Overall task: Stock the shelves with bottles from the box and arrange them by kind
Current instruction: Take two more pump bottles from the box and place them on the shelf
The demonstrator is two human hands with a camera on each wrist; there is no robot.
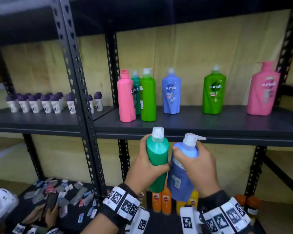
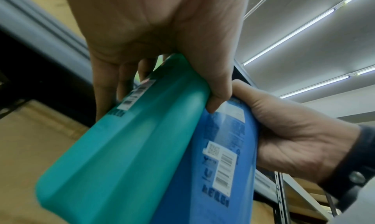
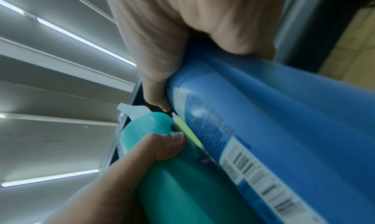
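Note:
My left hand (image 1: 146,163) grips a teal green pump bottle (image 1: 157,154) upright, just below the front edge of the middle shelf (image 1: 210,122). Beside it my right hand (image 1: 195,163) grips a blue pump bottle (image 1: 182,173), and the two bottles touch side by side. The left wrist view shows the teal bottle (image 2: 121,155) against the blue bottle (image 2: 213,171), barcode labels facing the camera. In the right wrist view the blue bottle (image 3: 274,123) fills the frame with the teal bottle (image 3: 172,179) below it. On the shelf stand pink (image 1: 126,97), dark green (image 1: 135,92), green (image 1: 148,97), blue (image 1: 171,92), green (image 1: 214,92) and pink (image 1: 262,90) bottles.
A black slotted upright post (image 1: 78,78) divides the racks. Several small purple-capped white bottles (image 1: 46,103) line the left shelf. Orange and yellow bottles (image 1: 161,200) stand on the lower shelf under my hands. Loose sachets (image 1: 61,195) cover the lower left shelf, where another person's hand (image 1: 51,215) rests.

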